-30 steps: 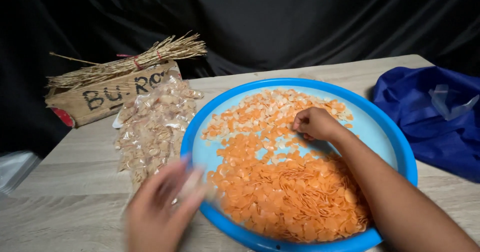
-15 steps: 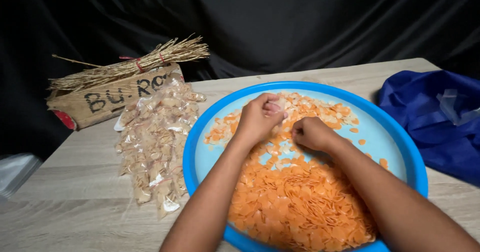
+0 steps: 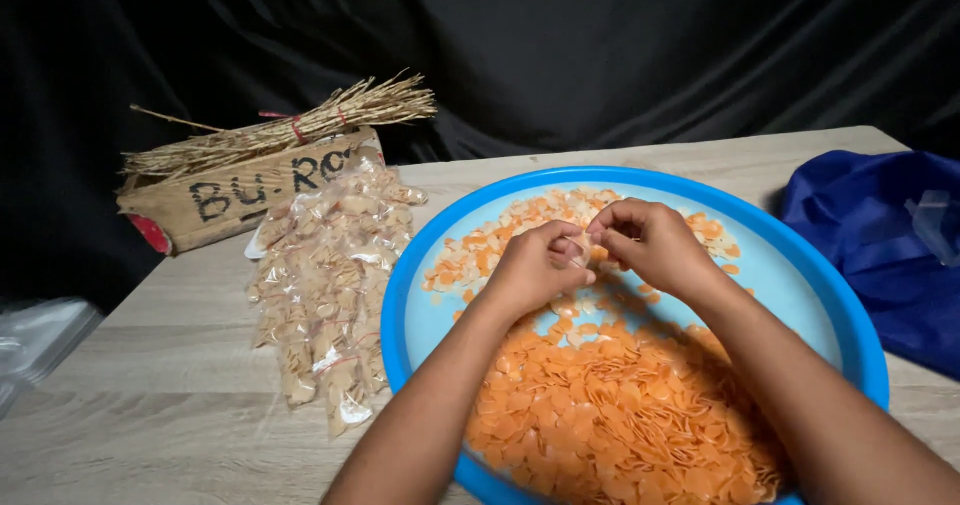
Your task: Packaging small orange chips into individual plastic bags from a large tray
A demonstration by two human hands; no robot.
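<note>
A large round blue tray [image 3: 420, 265] on the wooden table holds a heap of thin orange chips [image 3: 600, 415], paler ones at its far side. My left hand [image 3: 530, 270] and my right hand [image 3: 650, 245] meet above the middle of the tray, fingertips pinched together on a small clear plastic bag [image 3: 580, 243] that is mostly hidden between them. Both forearms reach in from the bottom edge.
A pile of small filled clear packets [image 3: 325, 285] lies left of the tray. Behind it sit a cardboard sign [image 3: 230, 195] and a straw bundle [image 3: 290, 130]. A blue cloth bag [image 3: 880, 245] lies at the right; clear plastic [image 3: 35, 340] at the far left.
My left hand came from the table's near left edge into the tray and joined my right hand, which lifted off the chips to meet it.
</note>
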